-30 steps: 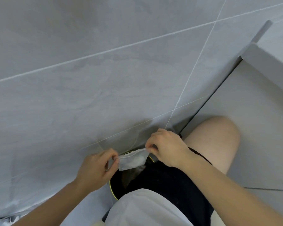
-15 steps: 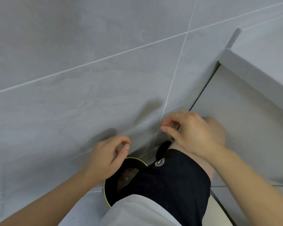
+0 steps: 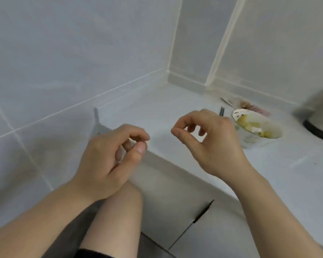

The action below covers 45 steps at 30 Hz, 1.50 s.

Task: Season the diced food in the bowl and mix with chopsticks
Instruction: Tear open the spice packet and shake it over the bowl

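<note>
1. The left hand [image 3: 108, 157] hangs in the air in front of the edge of the bench [image 3: 175, 116], over a bare knee [image 3: 119, 207]. Its fingers are curled in, with the thumb tip close against the forefinger; nothing shows between them.
2. The right hand [image 3: 211, 144] hangs above the bench, just left of the bowl. Its fingers are loosely curled, the thumb stretched out to the left with a gap between it and the forefinger. It holds nothing.
3. The two hands are apart, with a stretch of bench showing between them.
4. The bowl [image 3: 250, 140] stands on the bench near the back wall, to the right of the right hand and partly hidden by it. It is a pale bowl with a faint pattern on its side.
5. Inside the bowl lies the diced food [image 3: 254, 126], yellow and white pieces; the picture is too blurred to tell more.
6. The dark tips of the chopsticks [image 3: 221, 111] show just behind the right hand, beside the bowl's left rim; the rest is hidden.
7. Behind the bowl lies a blurred pinkish packet [image 3: 250, 106] against the wall.
8. At the right edge stands a blurred pale pot with a black base [image 3: 319, 131], well apart from the bowl.
9. Below the bench edge are pale cabinet doors [image 3: 203, 237] with a dark gap between them.
</note>
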Tool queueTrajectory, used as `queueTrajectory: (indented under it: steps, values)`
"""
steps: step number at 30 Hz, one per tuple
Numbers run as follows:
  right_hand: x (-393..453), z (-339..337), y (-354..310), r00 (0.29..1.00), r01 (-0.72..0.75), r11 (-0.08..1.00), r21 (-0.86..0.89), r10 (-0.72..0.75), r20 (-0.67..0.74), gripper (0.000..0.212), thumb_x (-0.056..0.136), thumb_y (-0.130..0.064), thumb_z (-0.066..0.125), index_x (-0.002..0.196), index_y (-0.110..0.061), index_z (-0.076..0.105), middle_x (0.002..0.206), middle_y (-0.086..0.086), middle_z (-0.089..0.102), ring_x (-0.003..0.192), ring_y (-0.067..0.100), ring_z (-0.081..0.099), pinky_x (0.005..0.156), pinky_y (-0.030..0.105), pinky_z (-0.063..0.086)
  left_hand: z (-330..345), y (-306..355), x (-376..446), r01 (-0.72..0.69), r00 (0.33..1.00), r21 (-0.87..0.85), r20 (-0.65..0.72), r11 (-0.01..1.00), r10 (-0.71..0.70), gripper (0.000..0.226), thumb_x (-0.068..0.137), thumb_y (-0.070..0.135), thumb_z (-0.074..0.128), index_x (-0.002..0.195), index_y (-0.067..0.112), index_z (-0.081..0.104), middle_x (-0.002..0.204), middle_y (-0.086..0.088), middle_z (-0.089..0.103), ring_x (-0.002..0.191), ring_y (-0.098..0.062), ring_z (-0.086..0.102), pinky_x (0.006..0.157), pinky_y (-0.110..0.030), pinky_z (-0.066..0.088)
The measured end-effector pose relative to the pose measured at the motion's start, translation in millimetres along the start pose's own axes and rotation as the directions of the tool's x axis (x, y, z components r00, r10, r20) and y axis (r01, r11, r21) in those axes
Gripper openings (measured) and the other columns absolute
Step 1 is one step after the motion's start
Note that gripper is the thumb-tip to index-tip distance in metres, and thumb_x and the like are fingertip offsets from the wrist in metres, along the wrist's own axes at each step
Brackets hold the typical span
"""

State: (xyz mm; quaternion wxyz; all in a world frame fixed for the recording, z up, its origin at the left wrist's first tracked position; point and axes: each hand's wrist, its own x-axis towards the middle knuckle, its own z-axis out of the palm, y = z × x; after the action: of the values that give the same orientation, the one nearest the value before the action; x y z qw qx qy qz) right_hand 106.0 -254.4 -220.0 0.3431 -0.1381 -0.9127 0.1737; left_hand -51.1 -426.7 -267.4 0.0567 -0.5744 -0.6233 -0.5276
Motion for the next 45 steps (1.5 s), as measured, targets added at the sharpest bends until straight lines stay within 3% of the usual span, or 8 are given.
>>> queueTrajectory:
  steps: [8,16,23,27,30,33,41,45]
  values:
    - [-3.7,-126.7,116.5,0.923,-0.273,0.954,-0.128,0.222,-0.315,0.009,0.088,-0.028,0.076,0.081,-0.032,0.072,0.075,-0.026,0.064,0.079,0.001,0.058,0.069,0.019,0.041,127.9,42.7,162.1,0.044,0.974,-0.173,0.225,0.984,-0.004,0.013,0.09,0.042,0.058,0.095,0.036,0.067,0.094,0.017,0.073,0.069,-0.019,0.07,0.072,-0.047,0.058]
    - [-15.4,-145.4,226.0,0.806,-0.551,0.808,-0.208,0.45,-0.385,0.009,0.091,-0.035,0.07,0.083,-0.034,0.069,0.081,-0.022,0.069,0.081,0.009,0.061,0.074,0.036,0.05,250.5,-7.3,251.8,0.441,0.826,-0.169,0.46,0.881,-0.325,0.023,0.105,0.034,0.049,0.097,0.027,0.069,0.107,0.008,0.075,0.09,-0.016,0.069,0.081,-0.032,0.045]
    - [-30.2,-138.6,255.5,0.737,-0.657,0.742,-0.132,0.595,-0.322,0.012,0.091,-0.036,0.071,0.08,-0.033,0.067,0.077,-0.02,0.067,0.077,0.006,0.061,0.072,0.036,0.054,314.9,-44.7,279.8,-0.085,0.831,0.44,0.527,0.894,-0.181,0.029,0.095,0.019,0.057,0.108,0.038,0.074,0.161,0.005,0.038,0.145,-0.024,0.03,0.115,-0.042,0.023]
    - [-31.5,-129.3,262.4,0.741,-0.667,0.726,-0.17,0.619,-0.261,0.012,0.092,-0.038,0.068,0.081,-0.032,0.068,0.079,-0.019,0.068,0.074,0.004,0.061,0.072,0.032,0.053,335.0,-60.9,291.2,-0.069,0.756,0.509,0.588,0.858,-0.287,0.035,0.097,0.023,0.059,0.127,0.034,0.07,0.169,0.001,0.026,0.15,-0.027,0.031,0.118,-0.042,0.028]
    - [-30.4,-126.7,264.2,0.748,-0.662,0.726,-0.187,0.625,-0.223,0.013,0.093,-0.036,0.066,0.08,-0.034,0.066,0.079,-0.021,0.067,0.074,0.004,0.061,0.072,0.032,0.053,348.3,-61.4,299.3,0.126,0.677,0.367,0.647,0.922,-0.35,0.041,0.098,0.025,0.048,0.134,0.022,0.067,0.165,-0.007,0.036,0.152,-0.028,0.032,0.121,-0.038,0.028]
    - [-29.8,-125.0,262.7,0.764,-0.644,0.739,-0.197,0.612,-0.203,0.014,0.094,-0.033,0.064,0.08,-0.035,0.062,0.075,-0.022,0.064,0.072,0.005,0.061,0.071,0.032,0.052,356.7,-54.4,302.8,0.492,0.733,0.016,0.532,0.87,-0.425,0.044,0.102,0.041,0.039,0.099,0.021,0.079,0.139,-0.013,0.064,0.129,-0.034,0.055,0.112,-0.042,0.04]
    - [-29.0,-122.9,264.1,0.778,-0.624,0.767,-0.148,0.593,-0.207,0.01,0.097,-0.033,0.061,0.09,-0.028,0.066,0.083,-0.012,0.07,0.077,0.013,0.063,0.074,0.039,0.055,350.9,-28.2,309.2,0.392,0.913,-0.408,0.286,0.825,-0.292,0.04,0.1,0.052,0.046,0.13,0.026,0.054,0.11,0.005,0.078,0.121,-0.018,0.062,0.087,-0.031,0.045]
    - [-29.8,-123.2,264.2,0.758,-0.644,0.758,-0.107,0.613,-0.221,0.011,0.099,-0.034,0.058,0.093,-0.027,0.064,0.083,-0.01,0.071,0.078,0.015,0.063,0.075,0.041,0.055,330.3,-9.2,318.2,0.353,0.935,-0.663,0.214,0.66,-0.284,0.059,0.094,0.052,0.048,0.146,0.026,0.046,0.103,-0.005,0.082,0.125,-0.017,0.065,0.115,-0.043,0.041]
